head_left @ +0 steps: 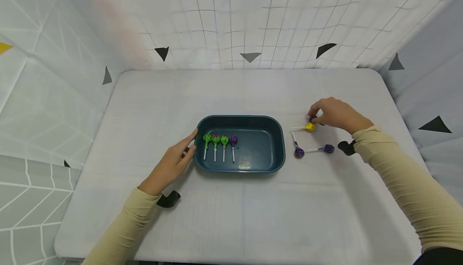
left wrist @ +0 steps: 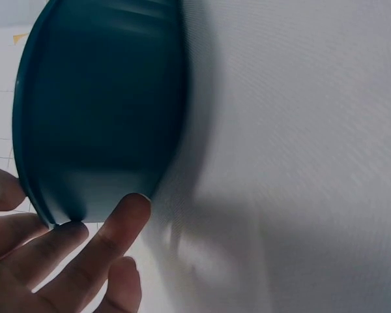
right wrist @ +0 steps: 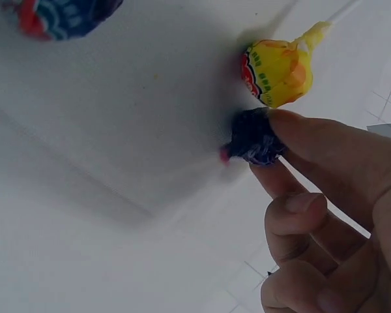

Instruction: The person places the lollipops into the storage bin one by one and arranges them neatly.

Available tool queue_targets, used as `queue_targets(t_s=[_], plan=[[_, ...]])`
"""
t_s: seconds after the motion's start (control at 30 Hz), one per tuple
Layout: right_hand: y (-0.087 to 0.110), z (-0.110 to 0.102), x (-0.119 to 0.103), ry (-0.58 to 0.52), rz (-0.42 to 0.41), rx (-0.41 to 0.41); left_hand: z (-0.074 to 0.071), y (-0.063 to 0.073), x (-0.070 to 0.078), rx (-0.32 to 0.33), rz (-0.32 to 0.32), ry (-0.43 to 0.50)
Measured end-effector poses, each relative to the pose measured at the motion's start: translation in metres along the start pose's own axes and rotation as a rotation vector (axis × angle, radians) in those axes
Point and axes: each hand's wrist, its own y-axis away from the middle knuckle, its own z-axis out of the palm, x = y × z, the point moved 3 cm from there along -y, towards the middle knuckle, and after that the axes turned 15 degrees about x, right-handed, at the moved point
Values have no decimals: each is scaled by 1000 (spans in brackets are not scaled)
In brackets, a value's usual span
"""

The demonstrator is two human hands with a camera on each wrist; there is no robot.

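Observation:
A dark teal tray [head_left: 258,144] stands on the white table; its outer wall [left wrist: 104,98] fills much of the left wrist view. At its left end, my left hand [head_left: 173,161] touches the rim and wall with extended, spread fingers. Inside, several lollipops lie side by side: green ones [head_left: 224,140], one with red [head_left: 216,139], and a purple one [head_left: 233,139]. My right hand [head_left: 334,114] pinches a dark purple lollipop [right wrist: 255,137] by its head between thumb and finger. Beside it lies a yellow lollipop [right wrist: 277,72], its stick pointing left in the head view.
Two more purple lollipops lie right of the tray, one [head_left: 299,152] near its wall and another [head_left: 328,148] below my right hand. White cloth covers the table [head_left: 231,220]. Sheet walls with grid lines [head_left: 249,23] and dark triangles stand around it.

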Motion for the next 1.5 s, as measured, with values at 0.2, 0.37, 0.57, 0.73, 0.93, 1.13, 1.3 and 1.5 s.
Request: queue_targets(t_s=[0.2,0.37,0.57,0.73,0.93,1.13,1.3,1.5], plan=[[3,-1,6,14,39,10,0,0,0,10,6,1],[4,-1,9,15,69,4,-1,0,0,11,9,1],[5,-1,11,17,72,-8,-2,0,1,-1,-5,8],[5,0,13,7,78,-19,-3,-1,1,-6,-6,7],[6,-1,12,6,70,-18,-3,-1,1,-15,-15,4],[9,-5,9,3,71,-8,-3,0,1,-13,-11,6],[11,-9,7,-3,72,-4,-2,-1,0,-7,-5,4],[11,-13,6,-13,64,11,-2,-1,1,4,7,0]])
